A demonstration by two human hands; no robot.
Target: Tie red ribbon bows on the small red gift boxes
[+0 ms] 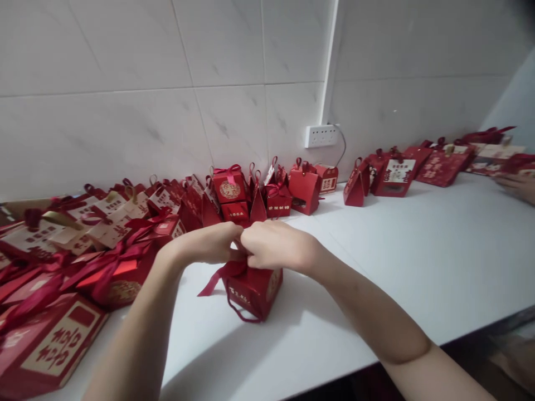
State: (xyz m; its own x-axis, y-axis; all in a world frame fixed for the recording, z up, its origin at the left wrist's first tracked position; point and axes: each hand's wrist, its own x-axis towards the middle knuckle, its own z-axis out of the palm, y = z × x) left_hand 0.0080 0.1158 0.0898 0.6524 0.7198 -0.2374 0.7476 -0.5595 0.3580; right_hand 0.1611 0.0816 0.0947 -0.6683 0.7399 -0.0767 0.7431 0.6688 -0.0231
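A small red gift box with gold lettering stands on the white table in front of me. A red ribbon runs over its top, one tail sticking out to the left. A dark red cord handle hangs down the box's near side. My left hand and my right hand meet just above the lid, knuckles close together. Both are closed, pinching the ribbon; the fingertips are mostly hidden behind the hands.
Many red and cream gift boxes crowd the table's left side. More red boxes line the tiled wall, below a white power socket. At the far right, another person's hand is beside red boxes. The table ends at a front edge.
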